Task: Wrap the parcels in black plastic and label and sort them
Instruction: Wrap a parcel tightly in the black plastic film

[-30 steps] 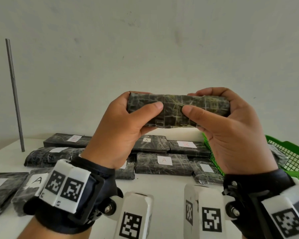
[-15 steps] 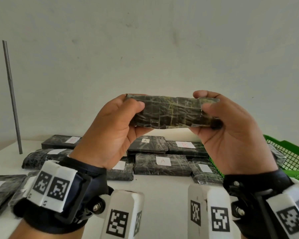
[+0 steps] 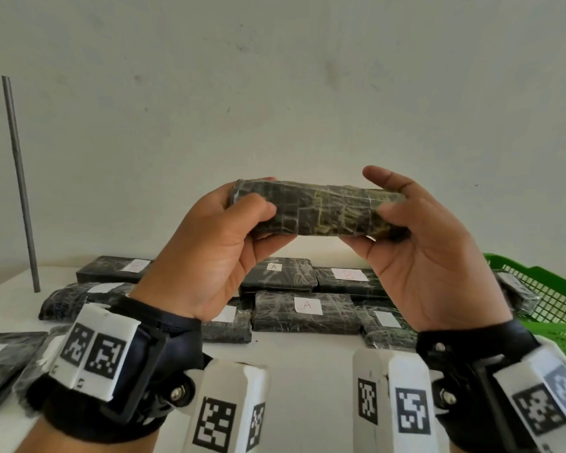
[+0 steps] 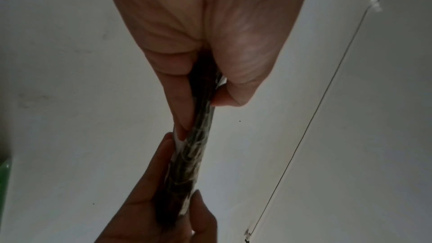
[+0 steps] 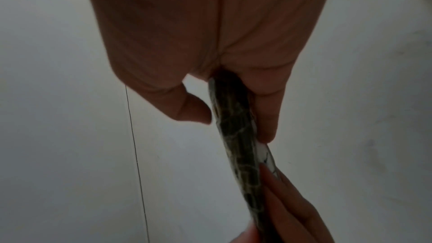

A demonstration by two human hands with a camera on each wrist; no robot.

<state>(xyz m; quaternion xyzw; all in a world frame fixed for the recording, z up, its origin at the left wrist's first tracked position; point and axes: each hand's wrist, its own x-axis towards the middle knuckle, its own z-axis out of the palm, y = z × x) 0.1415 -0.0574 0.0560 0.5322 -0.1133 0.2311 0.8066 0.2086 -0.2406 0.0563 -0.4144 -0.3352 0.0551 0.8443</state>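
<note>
Parcel (image 3: 317, 207), wrapped in black plastic, is held level in the air between both hands, one end in each grip. Its left end is pinched by the left hand (image 3: 216, 256), thumb in front. Its right end is pinched by the right hand (image 3: 428, 266), index finger raised clear.

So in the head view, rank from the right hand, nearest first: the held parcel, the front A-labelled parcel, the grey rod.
1. Held parcel, gripped by the right hand.
2. A-labelled parcel, on the table below, left of the wrist.
3. Grey rod, far left by the wall.
</note>
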